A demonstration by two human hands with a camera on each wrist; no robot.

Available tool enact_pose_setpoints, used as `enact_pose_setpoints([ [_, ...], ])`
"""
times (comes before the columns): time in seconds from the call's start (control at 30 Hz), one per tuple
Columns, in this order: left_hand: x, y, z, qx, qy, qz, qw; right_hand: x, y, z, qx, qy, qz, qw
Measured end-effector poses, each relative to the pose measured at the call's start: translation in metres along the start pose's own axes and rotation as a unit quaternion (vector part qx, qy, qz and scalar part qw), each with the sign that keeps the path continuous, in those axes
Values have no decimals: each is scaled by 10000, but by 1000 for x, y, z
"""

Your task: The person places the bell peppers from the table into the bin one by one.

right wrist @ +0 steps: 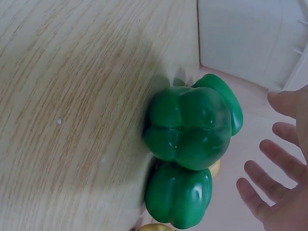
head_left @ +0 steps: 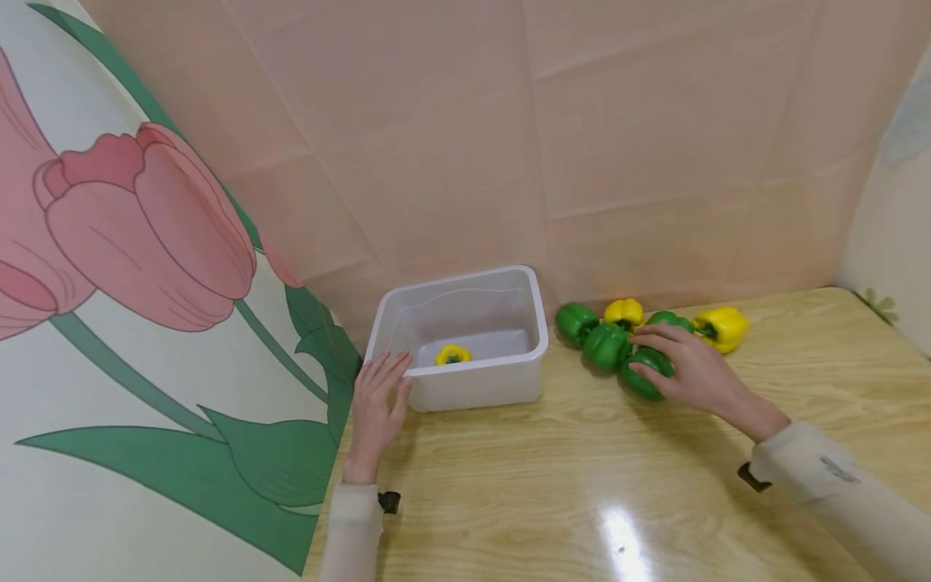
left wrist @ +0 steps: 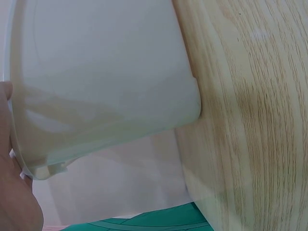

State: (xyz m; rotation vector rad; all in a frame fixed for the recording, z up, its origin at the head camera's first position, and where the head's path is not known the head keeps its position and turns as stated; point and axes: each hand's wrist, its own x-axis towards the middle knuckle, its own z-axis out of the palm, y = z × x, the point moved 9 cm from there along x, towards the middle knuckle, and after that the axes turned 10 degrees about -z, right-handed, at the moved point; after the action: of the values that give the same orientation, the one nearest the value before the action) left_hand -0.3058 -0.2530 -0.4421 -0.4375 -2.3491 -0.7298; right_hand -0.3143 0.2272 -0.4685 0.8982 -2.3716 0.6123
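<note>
Glossy green bell peppers, four of them, lay clustered on the pale wood-grain table, beside the right end of a greyish-white rectangular plastic bin. Two yellow bell peppers lay with them, one behind the cluster and one at its right.

Lettering could not be made out anywhere; a small grey mark on the cream right sleeve was too blurred to read.

The right hand hung over the nearest green pepper, fingers spread and gently bent, gripping nothing. Only the right wrist view showed the gap between its fingertips and the peppers, and the lobed end of the nearest green one turned to the camera.

The left hand rested on the bin's near-left corner, its fingers extended over the rim.

A lone yellow bell pepper inside the bin appeared in the head view alone. The left wrist view gave instead the bin's smooth outer wall and its bottom edge against the wood.
</note>
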Motion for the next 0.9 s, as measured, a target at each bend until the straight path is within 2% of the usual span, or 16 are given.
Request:
enact_pose_setpoints([
  [0.5, 1, 0, 0, -20, 29, -2, 10000, -11, 7, 15, -71, -271, 74, 9996],
  [0.9, 1, 1, 0, 28, -13, -19, 10000, -17, 11, 23, -165, -279, 36, 9995],
])
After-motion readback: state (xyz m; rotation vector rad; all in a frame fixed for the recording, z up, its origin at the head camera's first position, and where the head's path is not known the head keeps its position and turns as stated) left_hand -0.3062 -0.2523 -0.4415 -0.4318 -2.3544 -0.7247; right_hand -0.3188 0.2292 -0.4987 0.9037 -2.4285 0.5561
